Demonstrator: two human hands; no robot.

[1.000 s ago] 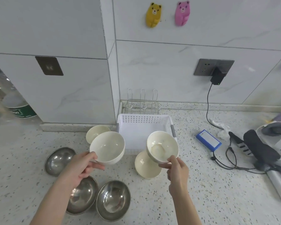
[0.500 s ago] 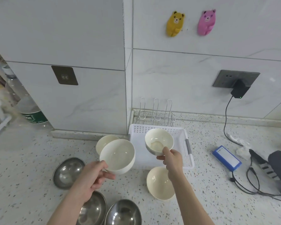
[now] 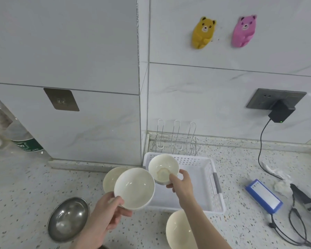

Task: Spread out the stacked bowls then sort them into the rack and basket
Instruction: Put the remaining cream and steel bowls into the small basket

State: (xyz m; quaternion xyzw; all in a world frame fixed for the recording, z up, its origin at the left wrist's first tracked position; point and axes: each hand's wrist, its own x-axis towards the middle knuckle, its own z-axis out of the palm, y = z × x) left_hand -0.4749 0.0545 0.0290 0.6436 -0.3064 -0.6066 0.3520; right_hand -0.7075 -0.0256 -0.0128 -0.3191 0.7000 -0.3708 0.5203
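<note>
Spreading looks finished; sorting has barely begun. The left hand (image 3: 106,215) pinches a white bowl (image 3: 134,188) by its rim at lower centre of the frame, and the right hand (image 3: 181,186) pinches a smaller bowl (image 3: 163,168) over the left end of the white basket (image 3: 201,164), which shows nothing resting inside. The wire rack (image 3: 176,141) behind it holds no bowl. On the desk (image 3: 25,194) wait two cream bowls (image 3: 110,177) (image 3: 180,230) and a steel bowl (image 3: 67,219) at lower left.
</note>
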